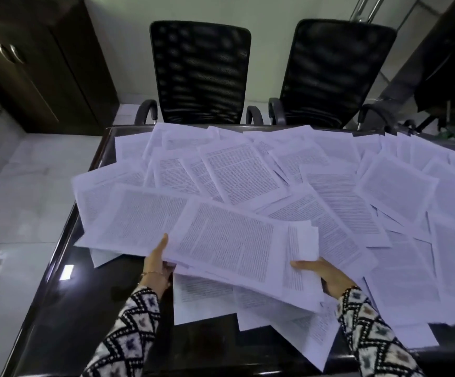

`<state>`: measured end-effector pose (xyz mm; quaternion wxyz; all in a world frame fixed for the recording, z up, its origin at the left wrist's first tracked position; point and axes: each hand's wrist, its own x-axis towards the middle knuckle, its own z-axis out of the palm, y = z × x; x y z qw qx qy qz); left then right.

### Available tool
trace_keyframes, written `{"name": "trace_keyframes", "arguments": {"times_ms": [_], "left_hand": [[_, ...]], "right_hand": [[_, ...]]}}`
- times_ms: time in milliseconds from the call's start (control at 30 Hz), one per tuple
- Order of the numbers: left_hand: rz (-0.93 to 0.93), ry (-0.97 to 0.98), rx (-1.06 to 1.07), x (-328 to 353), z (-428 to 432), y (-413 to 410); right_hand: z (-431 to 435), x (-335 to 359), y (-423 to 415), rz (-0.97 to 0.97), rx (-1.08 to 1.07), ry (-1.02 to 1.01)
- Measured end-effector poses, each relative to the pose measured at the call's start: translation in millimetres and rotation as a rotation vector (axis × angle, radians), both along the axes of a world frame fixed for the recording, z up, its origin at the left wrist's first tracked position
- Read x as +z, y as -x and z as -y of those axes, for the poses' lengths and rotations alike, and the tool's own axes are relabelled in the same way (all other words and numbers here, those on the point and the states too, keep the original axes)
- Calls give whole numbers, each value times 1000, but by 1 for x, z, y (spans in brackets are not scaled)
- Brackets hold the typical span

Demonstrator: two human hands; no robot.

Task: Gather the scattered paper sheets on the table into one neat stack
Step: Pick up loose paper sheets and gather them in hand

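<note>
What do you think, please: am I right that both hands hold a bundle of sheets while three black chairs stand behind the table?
Not quite: the head view shows two black chairs behind the table, not three. The left hand and right hand do hold a bundle of sheets.

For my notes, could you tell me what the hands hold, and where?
A bundle of sheets: left hand grips its near edge, right hand its near-right corner.

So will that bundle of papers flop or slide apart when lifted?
Probably floppy: thin loose sheets, and the bundle is held at both ends, by the left hand and right hand. Likely to slide apart; its edges are staggered.
</note>
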<state>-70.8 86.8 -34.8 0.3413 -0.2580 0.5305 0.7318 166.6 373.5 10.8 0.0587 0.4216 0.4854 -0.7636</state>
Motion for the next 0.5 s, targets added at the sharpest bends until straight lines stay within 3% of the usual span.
{"name": "trace_keyframes", "arguments": {"times_ms": [200, 367, 433, 500], "left_hand": [[55, 89, -221, -4, -6, 0], [94, 197, -442, -1, 3, -1], [87, 185, -427, 2, 4, -1], [28, 131, -232, 6, 9, 7]], "right_hand": [[1, -18, 32, 28, 47, 53], [-10, -29, 51, 32, -11, -29], [-11, -29, 57, 22, 95, -59], [-20, -29, 56, 13, 145, -73]]}}
